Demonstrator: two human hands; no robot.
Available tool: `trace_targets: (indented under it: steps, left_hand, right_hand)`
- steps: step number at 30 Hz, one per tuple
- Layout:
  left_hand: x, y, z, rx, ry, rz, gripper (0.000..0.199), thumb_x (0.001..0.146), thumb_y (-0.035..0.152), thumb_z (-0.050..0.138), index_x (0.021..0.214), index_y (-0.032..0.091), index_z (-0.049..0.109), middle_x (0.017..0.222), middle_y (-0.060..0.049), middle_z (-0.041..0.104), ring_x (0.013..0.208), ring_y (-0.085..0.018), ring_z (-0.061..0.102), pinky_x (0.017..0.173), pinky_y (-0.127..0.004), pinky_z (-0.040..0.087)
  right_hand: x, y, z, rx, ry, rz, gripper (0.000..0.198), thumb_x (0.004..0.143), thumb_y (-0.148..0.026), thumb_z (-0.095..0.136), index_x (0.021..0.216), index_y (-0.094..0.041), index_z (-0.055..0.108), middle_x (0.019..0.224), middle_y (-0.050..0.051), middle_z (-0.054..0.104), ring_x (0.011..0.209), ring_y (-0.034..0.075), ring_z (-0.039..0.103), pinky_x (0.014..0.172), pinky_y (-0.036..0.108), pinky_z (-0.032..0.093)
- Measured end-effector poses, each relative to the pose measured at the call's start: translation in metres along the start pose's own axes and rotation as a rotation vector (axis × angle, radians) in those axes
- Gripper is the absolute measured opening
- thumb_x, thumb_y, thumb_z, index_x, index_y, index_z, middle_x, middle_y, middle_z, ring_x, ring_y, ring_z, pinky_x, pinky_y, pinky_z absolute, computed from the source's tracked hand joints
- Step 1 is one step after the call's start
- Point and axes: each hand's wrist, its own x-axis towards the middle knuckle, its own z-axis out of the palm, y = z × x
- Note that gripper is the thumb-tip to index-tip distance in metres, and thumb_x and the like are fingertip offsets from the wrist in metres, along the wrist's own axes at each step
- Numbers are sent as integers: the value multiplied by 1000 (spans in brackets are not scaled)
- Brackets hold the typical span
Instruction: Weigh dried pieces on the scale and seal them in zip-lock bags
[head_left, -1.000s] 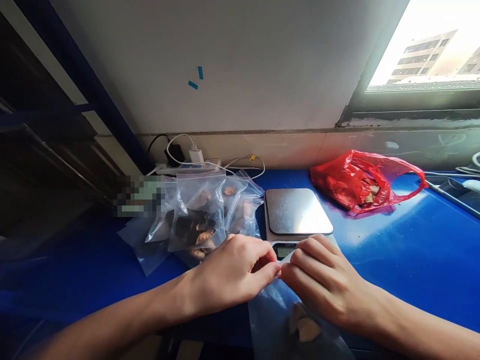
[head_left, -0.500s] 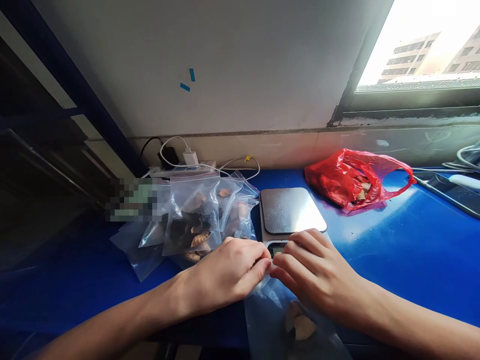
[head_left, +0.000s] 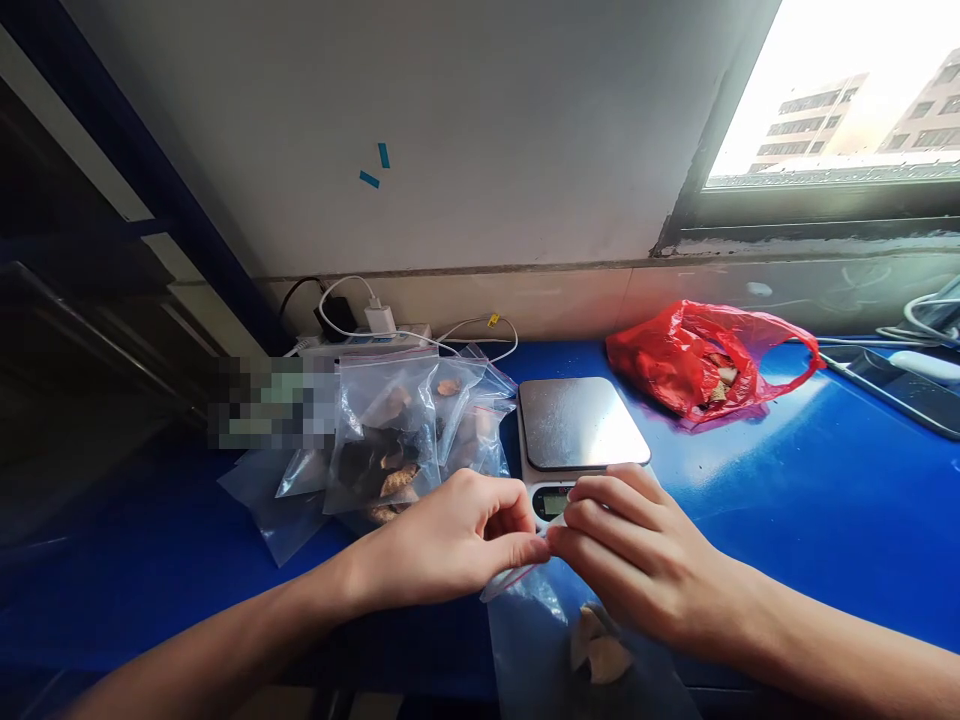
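A clear zip-lock bag (head_left: 525, 640) hangs from my two hands over the table's front edge, its zip strip at the top. Inside it are pale tan pieces (head_left: 606, 655) that look like dried slices. My left hand (head_left: 480, 535) pinches the strip between thumb and curled fingers. Close beside it, my right hand (head_left: 630, 545) grips the same edge, fingertips nearly touching the left thumb. Just behind the hands stands a kitchen scale (head_left: 585, 425) with a bare steel plate; its small display is partly covered by my right fingers.
Several filled zip-lock bags (head_left: 386, 430) lie piled on the left, with brown pieces inside. A red plastic bag (head_left: 675, 360) sits at the back right. Behind the pile are a white charger (head_left: 380, 318) and cables. A dark phone-like device (head_left: 900, 385) lies far right on the blue table (head_left: 810, 510).
My left thumb has straightened and slid along the zip strip, and more of the bag's edge shows beneath it. The hands have parted slightly above, uncovering more of the scale's display.
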Motion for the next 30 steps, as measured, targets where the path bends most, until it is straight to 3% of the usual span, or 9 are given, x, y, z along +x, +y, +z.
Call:
trace_targets:
  steps: [7, 19, 30]
  left_hand:
    - [1, 0, -1, 12, -9, -23, 28, 91, 32, 53, 69, 15, 56, 60, 6, 49, 55, -7, 40, 49, -18, 30]
    - [1, 4, -3, 51, 7, -8, 29, 94, 31, 47, 71, 16, 56, 63, 6, 50, 59, -8, 41, 53, -19, 31]
    - [1, 3, -3, 27, 31, -4, 30, 95, 30, 47, 70, 16, 56, 63, 6, 50, 59, -8, 41, 53, -20, 32]
  right_hand:
    - [-1, 1, -1, 2, -11, 5, 20, 94, -9, 48, 83, -10, 65, 75, 7, 59, 83, 20, 52, 77, 35, 41]
    - [0, 3, -2, 22, 5, 14, 21, 95, -7, 44, 91, -9, 65, 86, 10, 63, 91, 21, 54, 79, 37, 44]
    - [-4, 5, 4, 31, 4, 56, 18, 95, -8, 46, 94, -9, 63, 81, 8, 61, 82, 19, 51, 73, 35, 42]
